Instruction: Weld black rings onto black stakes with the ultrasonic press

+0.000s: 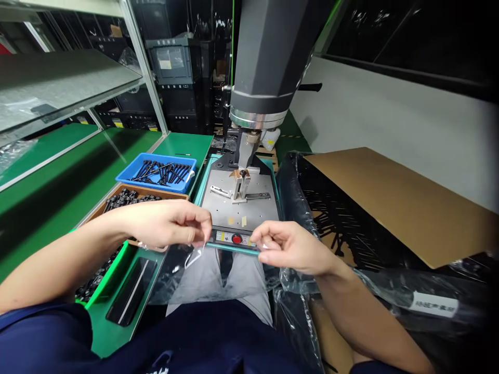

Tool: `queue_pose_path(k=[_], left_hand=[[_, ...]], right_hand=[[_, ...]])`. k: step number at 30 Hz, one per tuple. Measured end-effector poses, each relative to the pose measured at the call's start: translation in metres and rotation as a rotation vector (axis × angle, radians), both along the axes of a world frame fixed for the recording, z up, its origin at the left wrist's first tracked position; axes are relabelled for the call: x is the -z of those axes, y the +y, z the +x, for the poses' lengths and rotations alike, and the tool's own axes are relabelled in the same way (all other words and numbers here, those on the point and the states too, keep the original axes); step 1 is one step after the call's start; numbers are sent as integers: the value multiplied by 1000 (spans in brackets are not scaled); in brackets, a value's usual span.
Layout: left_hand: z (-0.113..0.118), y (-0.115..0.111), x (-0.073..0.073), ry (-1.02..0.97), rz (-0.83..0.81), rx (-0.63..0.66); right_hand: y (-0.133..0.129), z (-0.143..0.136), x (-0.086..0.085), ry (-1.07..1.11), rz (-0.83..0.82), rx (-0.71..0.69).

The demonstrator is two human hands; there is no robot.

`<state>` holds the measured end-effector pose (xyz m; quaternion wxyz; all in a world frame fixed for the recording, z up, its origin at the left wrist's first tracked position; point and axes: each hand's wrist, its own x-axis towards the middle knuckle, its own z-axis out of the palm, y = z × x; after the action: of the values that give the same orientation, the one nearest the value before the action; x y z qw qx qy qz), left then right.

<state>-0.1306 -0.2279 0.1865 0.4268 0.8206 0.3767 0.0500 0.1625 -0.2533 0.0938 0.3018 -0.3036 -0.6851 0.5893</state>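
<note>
My left hand (175, 223) is in front of the machine's base plate, its fingers closed and pointing down. A thin, whitish clear strip (195, 255) hangs just under its fingertips; whether they pinch it is hard to see. Level with it, on the other side of the red button (236, 239), my right hand (290, 245) has curled fingers and a thumb bent toward them. Something small and shiny (266, 244) shows at these fingers, too unclear to name. Beyond both hands, a metal fixture (240, 187) stands on the grey base plate (257, 213), under the machine's head (259, 104).
At left, a blue tray (156, 157) holds black stick-like parts. Nearer are a brown tray (171, 195) and a green bin (113, 275) of small black parts. A dark phone-like slab (131, 292) lies beside the bin. Cardboard (401, 197) and black plastic sheeting (298, 202) are at right.
</note>
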Motion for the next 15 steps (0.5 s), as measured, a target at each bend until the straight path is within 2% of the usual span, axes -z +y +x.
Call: queue_pose_path(k=[3, 6, 9, 12, 15], left_hand=[[5, 21, 13, 13, -137, -4], [12, 41, 23, 40, -50, -6], [17, 56, 30, 50, 6, 10], [20, 70, 36, 29, -8, 10], [21, 85, 47, 3, -51, -2]], right_hand=[[25, 2, 13, -39, -40, 40], [47, 4, 24, 7, -44, 44], [63, 6, 31, 130, -146, -8], [76, 11, 38, 238, -243, -41], [87, 17, 43, 268, -284, 12]])
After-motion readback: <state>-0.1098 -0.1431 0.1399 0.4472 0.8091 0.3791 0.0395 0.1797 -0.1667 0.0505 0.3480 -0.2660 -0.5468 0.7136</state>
